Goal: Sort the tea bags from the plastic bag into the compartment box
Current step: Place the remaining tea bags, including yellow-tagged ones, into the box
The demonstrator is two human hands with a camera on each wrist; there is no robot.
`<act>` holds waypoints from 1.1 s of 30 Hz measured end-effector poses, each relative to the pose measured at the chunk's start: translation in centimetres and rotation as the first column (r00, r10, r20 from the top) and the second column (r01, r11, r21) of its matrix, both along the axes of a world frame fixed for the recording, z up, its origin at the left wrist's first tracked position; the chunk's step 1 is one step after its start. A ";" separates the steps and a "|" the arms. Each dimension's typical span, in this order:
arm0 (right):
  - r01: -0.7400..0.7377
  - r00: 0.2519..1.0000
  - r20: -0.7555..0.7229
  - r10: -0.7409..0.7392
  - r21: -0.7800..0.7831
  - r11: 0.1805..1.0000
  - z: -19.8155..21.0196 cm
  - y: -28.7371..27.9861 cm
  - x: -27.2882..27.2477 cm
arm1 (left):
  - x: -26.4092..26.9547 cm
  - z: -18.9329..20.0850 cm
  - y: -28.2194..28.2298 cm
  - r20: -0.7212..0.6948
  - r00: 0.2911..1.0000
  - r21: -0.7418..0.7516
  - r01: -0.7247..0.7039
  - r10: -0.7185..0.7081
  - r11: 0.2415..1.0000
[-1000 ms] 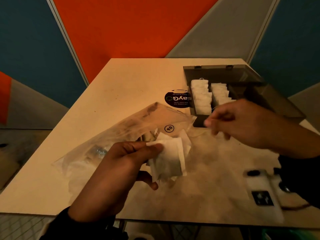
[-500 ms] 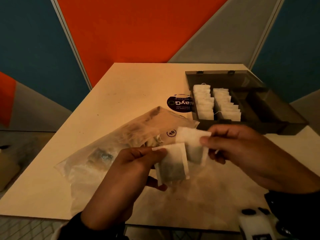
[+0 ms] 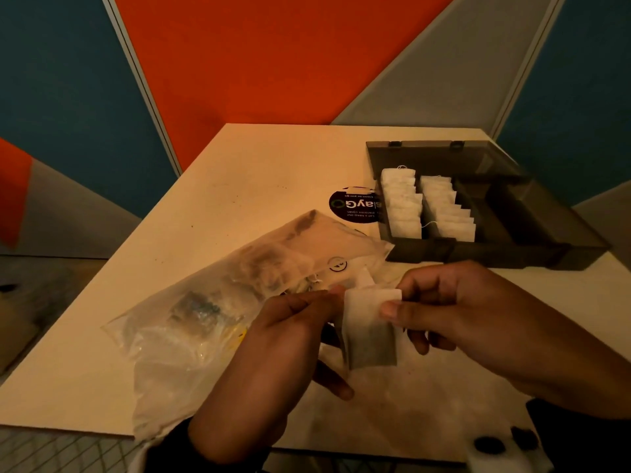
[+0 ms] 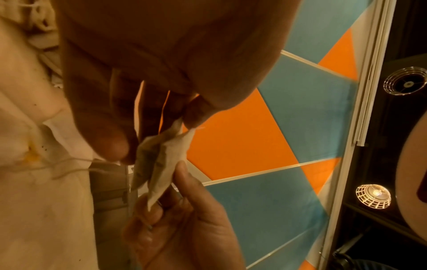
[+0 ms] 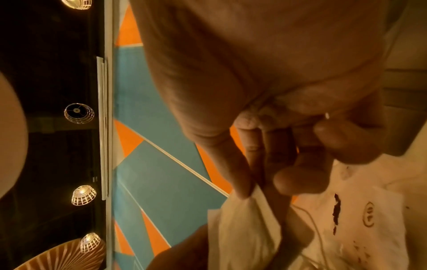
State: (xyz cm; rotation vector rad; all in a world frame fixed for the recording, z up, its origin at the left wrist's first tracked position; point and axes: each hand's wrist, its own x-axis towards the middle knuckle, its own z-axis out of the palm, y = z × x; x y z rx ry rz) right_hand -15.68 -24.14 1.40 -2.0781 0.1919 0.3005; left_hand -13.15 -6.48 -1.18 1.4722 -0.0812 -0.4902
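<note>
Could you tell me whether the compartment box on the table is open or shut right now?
Open. The compartment box has its lid tipped back, and two rows of tea bags stand exposed inside.

Left hand [image 3: 283,339] and right hand [image 3: 454,315] meet at chest height, each pinching between thumb and fingertips, other fingers curled.

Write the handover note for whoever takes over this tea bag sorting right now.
Left hand: pinches the tea bags at their upper left edge.
Right hand: pinches the same tea bags at the upper right.
The left wrist view shows at least two bags held together above the table.
Plastic bag lies on the table, more bags inside.
Compartment box is open; its two left rows hold bags, the right compartments look empty.
Left: separate and box these, then finish the bag.
</note>
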 end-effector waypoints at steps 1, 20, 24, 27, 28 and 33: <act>0.014 1.000 0.011 -0.014 -0.019 1.000 -0.1 0.1 0.0 | 0.0 -0.1 0.1 -0.016 1.000 -0.010 -0.009 0.009 1.000; -0.110 0.953 0.177 0.248 -0.559 0.822 0.5 0.7 -0.8 | -0.6 -0.7 -0.6 0.385 0.904 0.397 0.018 -0.184 0.918; -0.196 0.952 0.087 0.294 -0.564 0.802 1.1 -1.5 0.6 | -0.6 -0.7 -0.7 0.375 0.913 0.460 -0.032 -0.162 0.887; -0.192 0.942 0.127 0.310 -0.554 0.810 2.6 -5.4 2.5 | -0.4 -0.3 0.1 0.331 0.940 0.465 -0.086 -0.083 0.881; -0.141 0.938 0.186 0.293 -0.568 0.811 3.2 -6.9 3.3 | -0.4 -0.2 0.4 0.316 0.947 0.468 -0.100 -0.061 0.878; 0.138 0.952 0.302 0.046 -0.562 0.816 3.7 -14.7 7.7 | -0.8 1.0 1.7 0.273 0.962 0.505 -0.121 -0.025 0.854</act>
